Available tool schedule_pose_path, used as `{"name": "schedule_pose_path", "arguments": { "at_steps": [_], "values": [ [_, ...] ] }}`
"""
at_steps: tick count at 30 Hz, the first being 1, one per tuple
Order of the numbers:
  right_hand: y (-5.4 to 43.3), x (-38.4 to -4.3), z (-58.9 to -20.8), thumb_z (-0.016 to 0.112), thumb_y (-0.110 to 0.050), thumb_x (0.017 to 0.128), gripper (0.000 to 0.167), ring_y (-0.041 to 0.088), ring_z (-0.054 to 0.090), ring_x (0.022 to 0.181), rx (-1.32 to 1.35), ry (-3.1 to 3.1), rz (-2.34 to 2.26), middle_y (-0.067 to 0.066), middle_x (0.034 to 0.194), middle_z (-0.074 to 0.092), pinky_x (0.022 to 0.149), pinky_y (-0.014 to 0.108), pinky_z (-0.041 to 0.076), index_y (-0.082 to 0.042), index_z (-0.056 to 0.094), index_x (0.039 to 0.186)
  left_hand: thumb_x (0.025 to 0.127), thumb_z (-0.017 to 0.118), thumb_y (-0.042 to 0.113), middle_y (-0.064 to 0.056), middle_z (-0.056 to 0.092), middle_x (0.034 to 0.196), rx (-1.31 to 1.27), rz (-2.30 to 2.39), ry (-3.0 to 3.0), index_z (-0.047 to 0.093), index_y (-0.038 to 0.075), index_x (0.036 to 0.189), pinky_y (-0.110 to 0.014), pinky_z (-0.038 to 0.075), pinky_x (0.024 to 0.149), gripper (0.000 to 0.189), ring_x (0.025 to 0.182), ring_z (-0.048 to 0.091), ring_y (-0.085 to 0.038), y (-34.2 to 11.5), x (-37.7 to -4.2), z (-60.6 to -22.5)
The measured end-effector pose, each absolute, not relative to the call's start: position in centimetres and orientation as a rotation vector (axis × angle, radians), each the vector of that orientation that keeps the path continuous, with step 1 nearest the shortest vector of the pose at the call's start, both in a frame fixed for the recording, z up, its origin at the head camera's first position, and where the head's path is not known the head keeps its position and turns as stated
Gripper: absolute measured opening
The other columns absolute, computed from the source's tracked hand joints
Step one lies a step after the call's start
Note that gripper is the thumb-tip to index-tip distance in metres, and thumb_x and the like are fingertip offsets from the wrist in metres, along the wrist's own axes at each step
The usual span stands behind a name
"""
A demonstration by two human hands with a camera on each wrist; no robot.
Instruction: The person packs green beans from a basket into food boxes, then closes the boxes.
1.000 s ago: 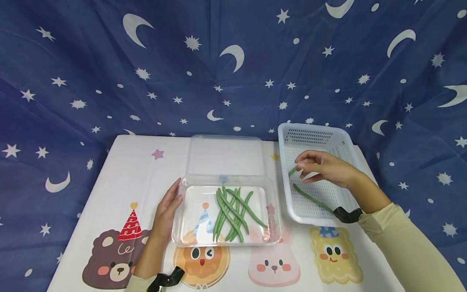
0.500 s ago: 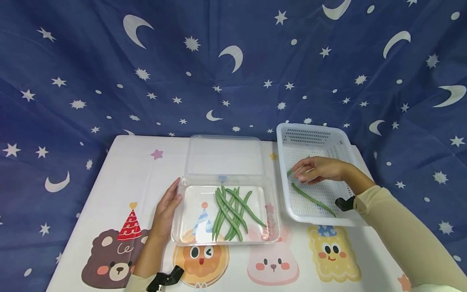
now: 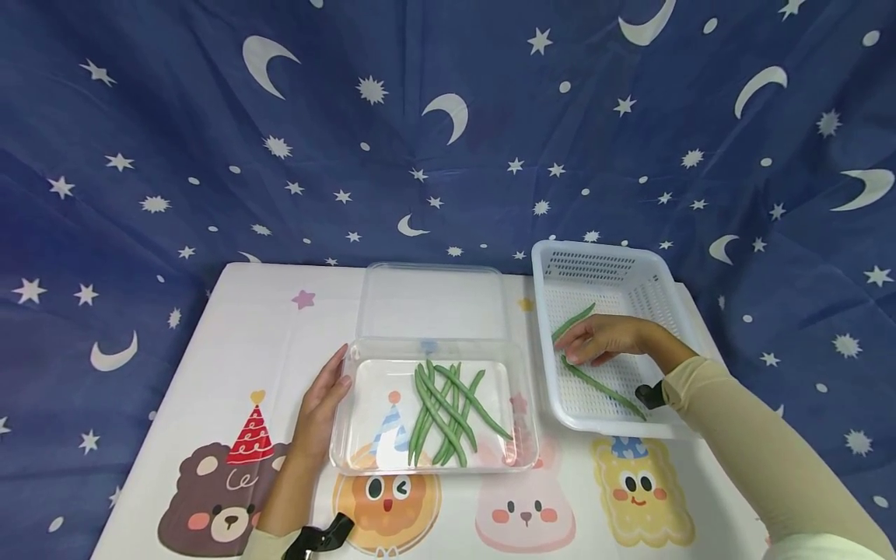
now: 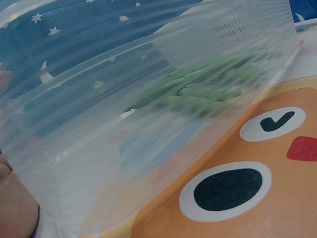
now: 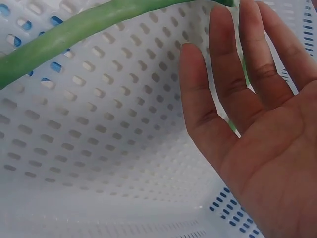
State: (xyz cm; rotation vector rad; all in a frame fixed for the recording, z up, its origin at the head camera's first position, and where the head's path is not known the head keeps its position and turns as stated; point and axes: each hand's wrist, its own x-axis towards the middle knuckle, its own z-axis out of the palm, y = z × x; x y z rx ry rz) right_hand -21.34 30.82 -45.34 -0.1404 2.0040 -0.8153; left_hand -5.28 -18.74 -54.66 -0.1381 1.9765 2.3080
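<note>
Right hand (image 3: 607,336), fingers apart, inside white perforated basket (image 3: 616,427), beside two green beans (image 3: 603,386); left hand (image 3: 323,398), fingers extended, touches clear plastic container (image 3: 378,375) (more beans (image 3: 443,421) inside) left of basket.

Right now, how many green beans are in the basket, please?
2: far bean beyond the right hand, near bean on its near side; the hand may hide more.

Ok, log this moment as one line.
left hand: touching clear rectangular plastic box | box contents: long green beans | right hand: inside white perforated plastic basket, near two more green beans
</note>
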Motion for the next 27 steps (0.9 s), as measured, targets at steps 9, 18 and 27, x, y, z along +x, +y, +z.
{"name": "schedule_pose_path", "arguments": {
  "at_steps": [9,18,27],
  "values": [
    [30.7,-21.6,-46.6,0.08,-0.019,0.087,0.046,0.009,0.059,0.083,-0.159,1.984,-0.793,-0.005,0.091,0.066,0.077,0.03,0.054,-0.001,0.067,0.128,0.108,0.045,0.027,0.007,0.022,0.171,-0.071,2.332,1.962,0.028,0.027,0.162,-0.016,0.033,0.116,0.056,0.16,0.017,-0.02,-18.6,-5.4,-54.7],
    [31.0,-21.7,-47.5,0.081,-0.018,0.087,0.047,0.011,0.057,0.078,-0.167,1.974,-0.838,-0.002,0.089,0.068,0.072,0.029,0.052,-0.001,0.064,0.127,0.109,0.045,0.027,0.006,0.022,0.171,-0.086,2.332,1.948,0.028,0.028,0.162,-0.019,0.033,0.117,0.056,0.159,0.018,-0.02,-18.9,-5.2,-54.9],
    [31.4,-21.9,-47.7,0.081,-0.018,0.087,0.032,0.01,0.056,0.076,-0.153,1.972,-0.875,-0.004,0.083,0.064,0.069,0.026,0.05,-0.002,0.067,0.111,0.109,0.045,0.027,0.007,0.021,0.171,-0.078,2.339,1.939,0.028,0.029,0.162,-0.015,0.035,0.114,0.056,0.16,0.017,-0.021,-18.8,-5.1,-54.8]
  ]
}}
